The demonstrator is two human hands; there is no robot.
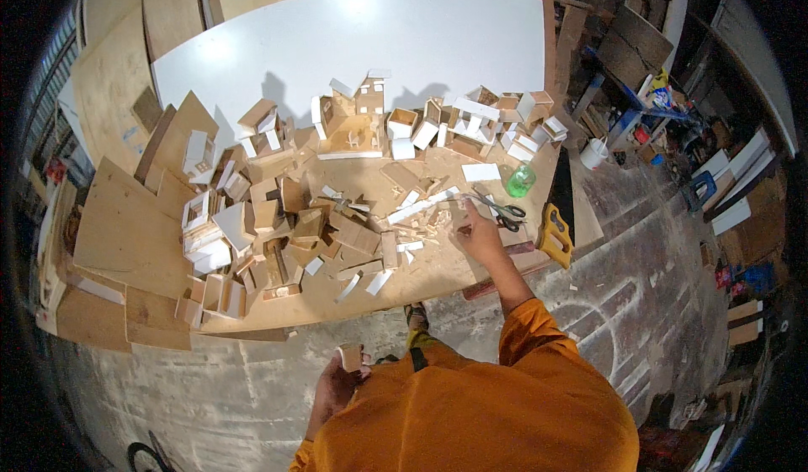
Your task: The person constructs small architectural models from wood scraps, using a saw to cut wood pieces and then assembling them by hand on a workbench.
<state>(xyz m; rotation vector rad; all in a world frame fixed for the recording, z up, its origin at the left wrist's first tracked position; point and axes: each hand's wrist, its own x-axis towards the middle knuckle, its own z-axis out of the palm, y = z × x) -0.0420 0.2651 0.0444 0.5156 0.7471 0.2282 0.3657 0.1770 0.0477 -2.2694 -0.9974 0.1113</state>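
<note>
Low at my waist, my left hand [338, 389] is closed round a small light-brown wooden piece [351, 357]. My right hand [480, 238] reaches over the table's right part with fingers apart, and nothing shows between them. Just right of its fingers lie dark-handled scissors [510, 216]. A long white strip [423, 206] ends close to its fingertips on the left, among small wood scraps [431, 224]. Beyond the hand stand a green transparent bottle [521, 181] and a flat white rectangle [481, 172].
A yellow-handled saw [556, 236] lies at the table's right edge. Several small house-like models [358, 127] line the back before a white panel [353, 42]. A hammer [276, 261] and wooden blocks [353, 234] crowd the left. A white bucket [594, 154] stands beyond the right edge.
</note>
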